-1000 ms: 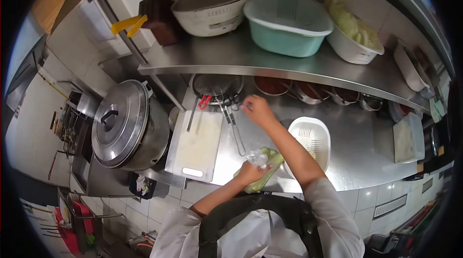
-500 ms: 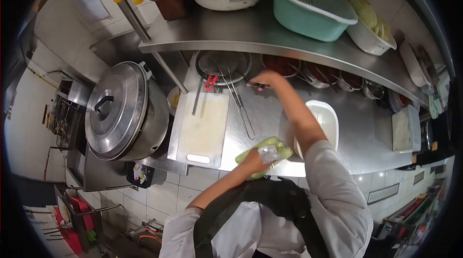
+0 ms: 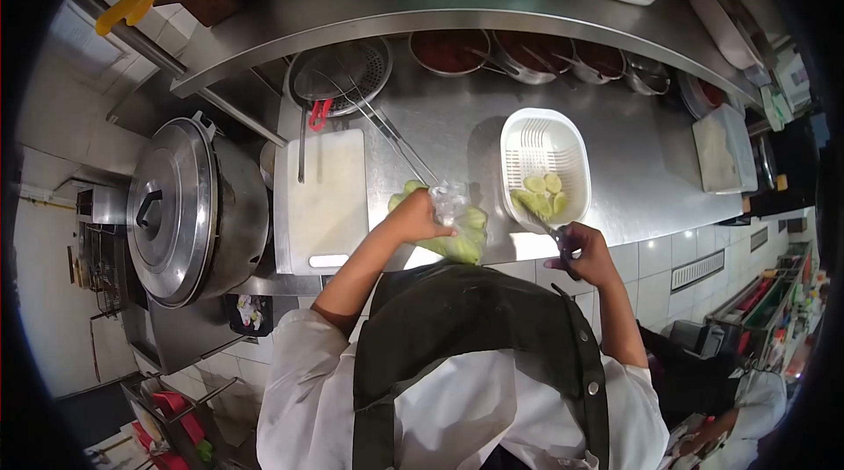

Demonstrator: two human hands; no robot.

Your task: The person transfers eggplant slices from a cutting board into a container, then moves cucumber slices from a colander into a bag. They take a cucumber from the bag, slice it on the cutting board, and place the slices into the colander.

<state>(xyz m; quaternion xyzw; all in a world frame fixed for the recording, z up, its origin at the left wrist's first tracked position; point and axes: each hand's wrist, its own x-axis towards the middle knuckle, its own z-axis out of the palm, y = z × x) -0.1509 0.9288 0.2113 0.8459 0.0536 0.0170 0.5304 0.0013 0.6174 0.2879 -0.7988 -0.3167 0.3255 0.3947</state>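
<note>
My left hand (image 3: 413,217) is closed on the gathered neck of a clear plastic bag (image 3: 462,241) of pale green produce, whose kind I cannot make out, at the counter's front edge. To its right, my right hand (image 3: 596,257) grips the dark handles of scissors (image 3: 565,246). Their blades point up and left, over the near end of a white slotted basket (image 3: 582,153). Round, pale yellow-green cut pieces (image 3: 552,182) lie in that basket.
Left of the bag are a white cutting board (image 3: 325,197) and wire tongs (image 3: 391,131). A large lidded pot (image 3: 180,215) stands further left. Bowls of red sauce (image 3: 450,52) sit under the steel shelf (image 3: 457,17). Another person's sleeve (image 3: 760,400) shows at lower right.
My right hand has come from the back of the counter to the basket's near side, where the scissors now show clearly. My left hand has moved left with the bag. The view has shifted.
</note>
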